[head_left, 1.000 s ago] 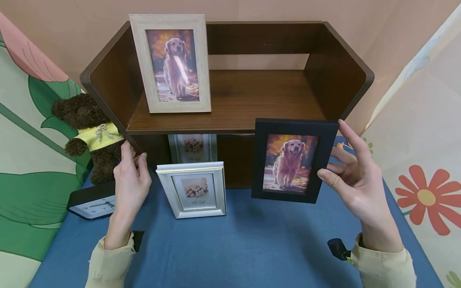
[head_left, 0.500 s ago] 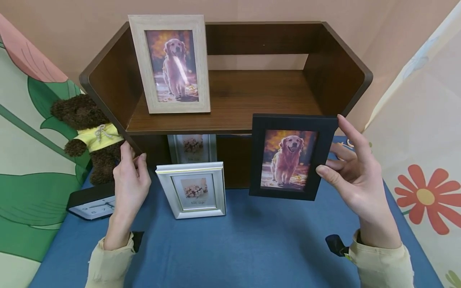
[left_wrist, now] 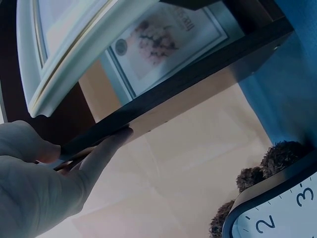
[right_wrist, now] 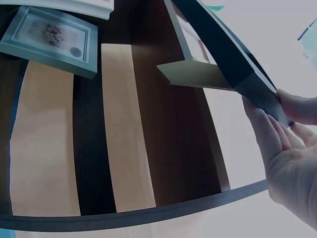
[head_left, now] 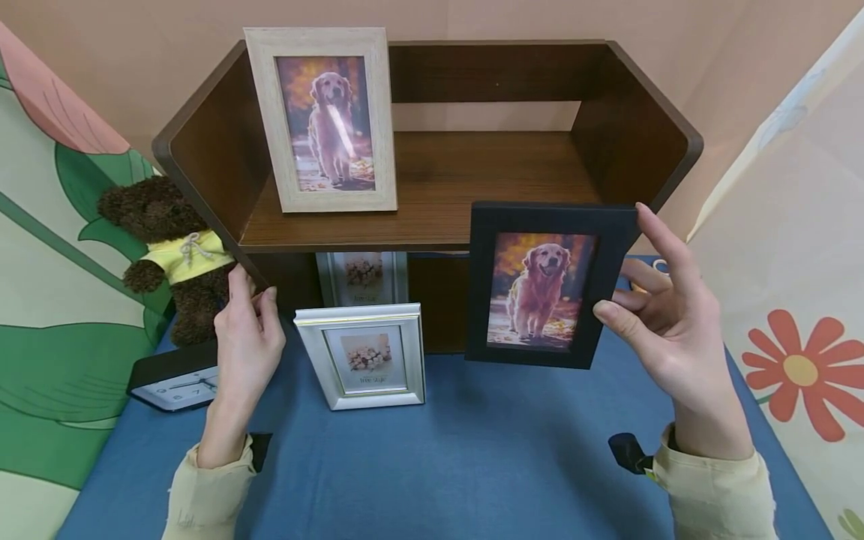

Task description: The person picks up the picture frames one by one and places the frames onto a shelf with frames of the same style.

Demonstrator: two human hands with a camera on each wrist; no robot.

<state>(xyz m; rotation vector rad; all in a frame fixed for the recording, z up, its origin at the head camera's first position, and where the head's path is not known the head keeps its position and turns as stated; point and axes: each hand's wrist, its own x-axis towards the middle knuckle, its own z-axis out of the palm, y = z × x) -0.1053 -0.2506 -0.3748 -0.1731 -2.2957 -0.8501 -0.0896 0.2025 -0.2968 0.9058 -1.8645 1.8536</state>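
A black frame [head_left: 543, 289] extends leftward from the pinching right hand [head_left: 675, 330]; left hand [head_left: 247, 341] grips a shelf [head_left: 486, 176].

Head cam looked forward and down from above, widest view: shelf [head_left: 493, 180], table [head_left: 432, 465], left hand [head_left: 246, 337], right hand [head_left: 685, 349]. Left wrist cam sat close by left hand, view tilted, facing past it at shelf's edge; shared clock [head_left: 182, 382] with head. Right wrist cam likewise close, tilted, facing into shelf; shared black frame [head_left: 540, 289] with head. Shelf showed in all three.
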